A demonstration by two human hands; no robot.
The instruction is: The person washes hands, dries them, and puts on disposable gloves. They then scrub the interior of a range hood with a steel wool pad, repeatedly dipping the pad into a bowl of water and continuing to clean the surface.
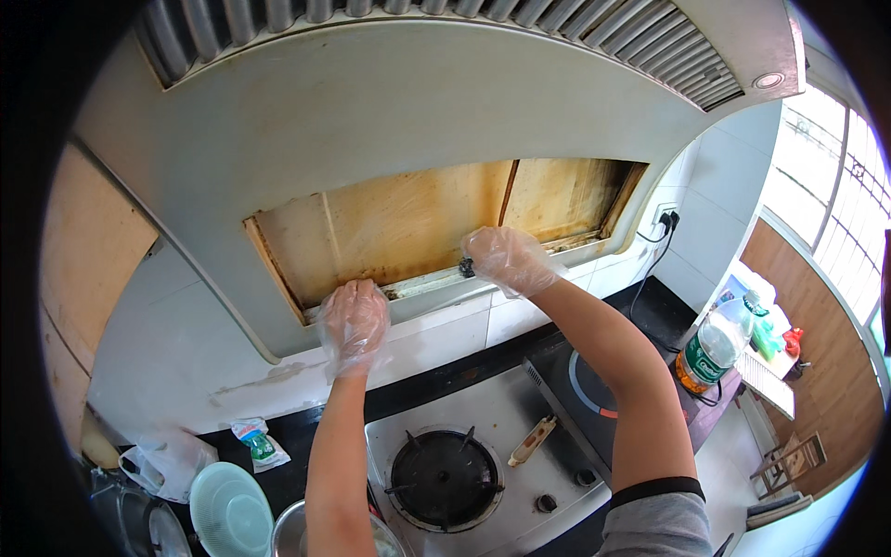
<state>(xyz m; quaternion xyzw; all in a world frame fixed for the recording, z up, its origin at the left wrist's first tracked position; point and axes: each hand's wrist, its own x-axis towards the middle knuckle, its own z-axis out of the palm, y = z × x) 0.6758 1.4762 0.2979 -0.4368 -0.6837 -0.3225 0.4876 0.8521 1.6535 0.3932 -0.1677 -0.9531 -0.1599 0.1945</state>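
Note:
A pale range hood [418, 97] fills the upper view, with a rectangular opening whose inner panel [418, 209] is coated in yellow-brown grease. My left hand [355, 320], in a clear plastic glove, curls its fingers over the lower edge of that opening, near its left corner. Further right, my right hand [505, 257], gloved the same way, is closed at the same edge. A dark scouring pad, probably steel wool [466, 267], pokes out under its fingers. The lower ledge [431, 282] between both hands shows white patches and brown grime.
Below are a gas stove [445, 477], an induction cooktop [581, 390] and a stained tool handle [532, 441]. A green basket [232, 512], a plastic bag [170, 463] and a small packet [259, 444] stand left. At right are a large plastic bottle [717, 341] and plugged-in cords [668, 221].

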